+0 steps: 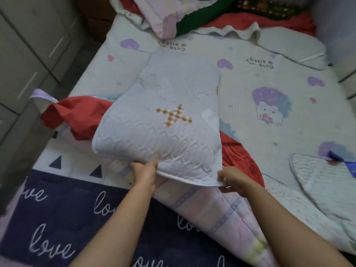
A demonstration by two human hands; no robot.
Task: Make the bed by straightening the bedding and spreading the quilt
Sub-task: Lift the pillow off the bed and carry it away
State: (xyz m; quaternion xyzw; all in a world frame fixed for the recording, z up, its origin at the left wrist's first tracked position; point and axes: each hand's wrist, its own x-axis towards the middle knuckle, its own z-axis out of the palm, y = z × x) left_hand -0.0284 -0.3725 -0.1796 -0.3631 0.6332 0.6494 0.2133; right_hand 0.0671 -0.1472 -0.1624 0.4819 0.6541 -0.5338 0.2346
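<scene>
The bed (250, 83) fills most of the view, covered with a white sheet printed with purple hearts, cartoon kittens and small lettering. Grey cabinets (28, 45) with long handles stand along its left side. At the near left a navy quilt (63, 209) with white "love" script and a white band of dark triangles lies across the foot of the bed. Beside it, to the right, a pastel quilt (221, 212) with lilac stripes lies bunched in loose folds. A white quilted pillow (163, 122), stitched in zigzags and bearing an orange checked X, is raised at its near edge over the middle of the bed, its far end resting on the sheet. At the head of the bed lies a heap of bedding (173, 16) in pink, dark green and red. A red cloth (77, 116) lies crumpled under the pillow, showing on both sides of it. A white quilted pad (323, 180) with pale piping lies on the sheet at the right. The left hand (144, 170) grips the pillow's near edge, fingers curled under it, and the right hand (229, 179) pinches the hem at the near right corner.
</scene>
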